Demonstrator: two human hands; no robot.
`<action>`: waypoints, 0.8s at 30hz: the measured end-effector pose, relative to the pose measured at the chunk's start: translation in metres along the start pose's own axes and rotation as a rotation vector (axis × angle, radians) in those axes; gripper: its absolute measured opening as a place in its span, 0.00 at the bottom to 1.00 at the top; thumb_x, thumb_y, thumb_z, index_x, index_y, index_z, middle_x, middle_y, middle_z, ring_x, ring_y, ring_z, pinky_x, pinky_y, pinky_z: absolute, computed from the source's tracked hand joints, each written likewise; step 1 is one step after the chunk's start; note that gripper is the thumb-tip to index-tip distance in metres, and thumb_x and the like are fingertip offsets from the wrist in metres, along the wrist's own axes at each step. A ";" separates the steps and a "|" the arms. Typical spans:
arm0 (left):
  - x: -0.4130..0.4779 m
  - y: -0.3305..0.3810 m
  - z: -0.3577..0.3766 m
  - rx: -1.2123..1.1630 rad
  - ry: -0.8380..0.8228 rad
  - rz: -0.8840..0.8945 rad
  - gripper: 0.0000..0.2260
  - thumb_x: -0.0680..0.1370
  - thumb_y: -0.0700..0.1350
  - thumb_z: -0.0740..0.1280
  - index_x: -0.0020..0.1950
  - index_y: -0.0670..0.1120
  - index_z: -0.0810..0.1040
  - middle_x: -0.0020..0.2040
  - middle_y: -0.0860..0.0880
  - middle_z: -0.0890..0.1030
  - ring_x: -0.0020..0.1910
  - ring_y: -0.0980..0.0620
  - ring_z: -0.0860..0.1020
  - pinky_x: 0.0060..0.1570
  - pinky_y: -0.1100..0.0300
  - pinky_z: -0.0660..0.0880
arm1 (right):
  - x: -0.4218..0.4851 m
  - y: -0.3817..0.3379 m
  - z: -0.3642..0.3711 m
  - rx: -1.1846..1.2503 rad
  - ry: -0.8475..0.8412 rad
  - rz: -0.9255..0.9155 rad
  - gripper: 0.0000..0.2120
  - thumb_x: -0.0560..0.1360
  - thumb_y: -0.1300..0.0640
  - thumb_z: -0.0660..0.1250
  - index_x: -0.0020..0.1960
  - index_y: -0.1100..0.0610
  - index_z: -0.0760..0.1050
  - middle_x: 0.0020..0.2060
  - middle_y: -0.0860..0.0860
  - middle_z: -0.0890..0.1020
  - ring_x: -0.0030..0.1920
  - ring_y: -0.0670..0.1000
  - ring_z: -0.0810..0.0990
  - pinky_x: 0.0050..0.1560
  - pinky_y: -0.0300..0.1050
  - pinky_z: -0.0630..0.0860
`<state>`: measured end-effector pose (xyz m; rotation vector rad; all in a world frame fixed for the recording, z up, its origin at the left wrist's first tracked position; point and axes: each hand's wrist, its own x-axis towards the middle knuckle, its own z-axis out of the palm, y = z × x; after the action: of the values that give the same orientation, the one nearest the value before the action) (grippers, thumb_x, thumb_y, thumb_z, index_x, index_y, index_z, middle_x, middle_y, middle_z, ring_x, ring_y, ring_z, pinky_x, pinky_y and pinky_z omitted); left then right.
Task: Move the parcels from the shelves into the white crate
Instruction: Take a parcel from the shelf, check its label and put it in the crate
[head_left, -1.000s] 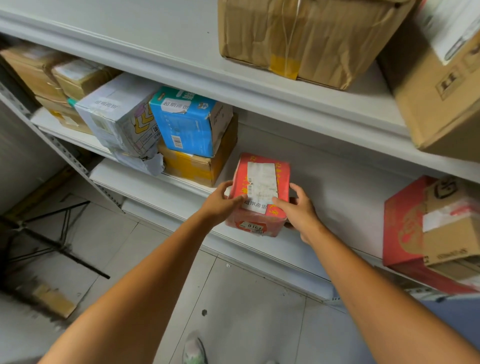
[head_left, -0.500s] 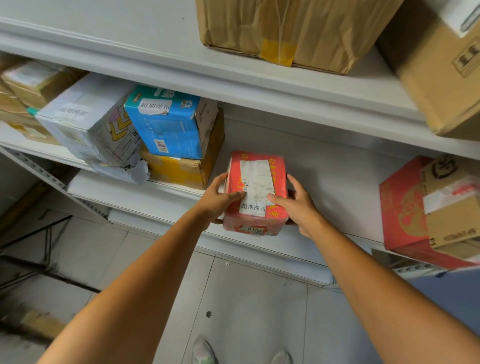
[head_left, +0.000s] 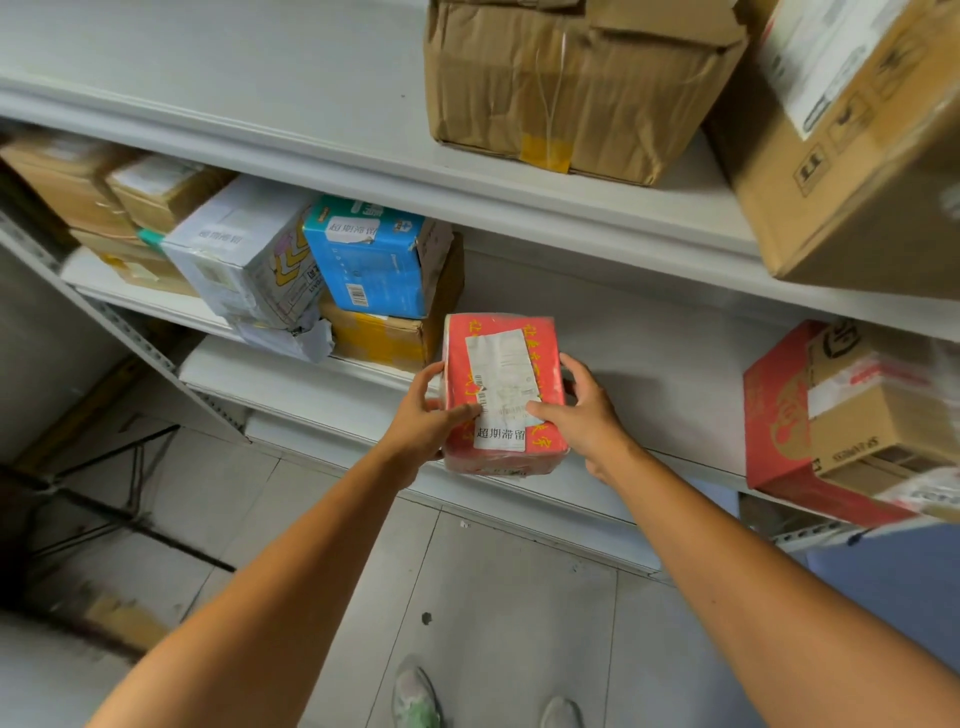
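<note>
Both hands on the parcel now: the left hand (head_left: 421, 423) wraps the left edge of the small red film-wrapped rectangular parcel with a white shipping label (head_left: 501, 364), thumb laid across the label, and the right hand (head_left: 584, 415) clamps the opposite edge, thumb on top, fingers curled behind. The parcel sits tilted at the front lip of the white metal middle shelf (head_left: 665, 364), in the bare stretch between the blue cardboard carton (head_left: 369, 260) stacked to the left and the large red box (head_left: 774, 415) off to the right; whether its underside touches the shelf I cannot tell. This reads as the pick-up step for this one parcel, grip made, carry not yet begun. The white crate is nowhere in view, so the next move looks like drawing the parcel clear of the lip, turning away and finding the crate before lowering it in. With a crumpled brown cardboard box (head_left: 561, 88) on the upper shelf and more parcels shelved, the job looks far from done
</note>
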<state>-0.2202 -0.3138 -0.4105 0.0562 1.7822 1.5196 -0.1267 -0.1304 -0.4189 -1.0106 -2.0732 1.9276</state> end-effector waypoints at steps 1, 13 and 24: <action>-0.010 0.002 0.001 -0.007 0.013 0.004 0.30 0.76 0.42 0.73 0.72 0.59 0.62 0.55 0.45 0.83 0.51 0.46 0.84 0.43 0.49 0.82 | -0.005 -0.005 -0.002 -0.023 -0.019 -0.012 0.38 0.72 0.66 0.74 0.74 0.44 0.64 0.63 0.45 0.75 0.56 0.46 0.78 0.51 0.51 0.82; -0.158 0.007 0.010 -0.137 0.357 0.077 0.31 0.75 0.40 0.73 0.73 0.58 0.63 0.55 0.46 0.82 0.46 0.50 0.84 0.34 0.55 0.80 | -0.088 -0.064 0.000 -0.164 -0.345 -0.200 0.37 0.72 0.64 0.75 0.75 0.46 0.63 0.62 0.48 0.74 0.59 0.49 0.76 0.53 0.50 0.81; -0.291 -0.006 -0.106 -0.188 0.749 0.237 0.32 0.74 0.41 0.74 0.73 0.56 0.64 0.54 0.47 0.81 0.48 0.51 0.83 0.40 0.54 0.81 | -0.172 -0.127 0.150 -0.168 -0.734 -0.344 0.35 0.74 0.66 0.72 0.76 0.50 0.61 0.60 0.45 0.74 0.55 0.44 0.77 0.47 0.41 0.80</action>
<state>-0.0756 -0.5465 -0.2662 -0.4676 2.2402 2.0475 -0.1208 -0.3444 -0.2688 0.1031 -2.5682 2.1477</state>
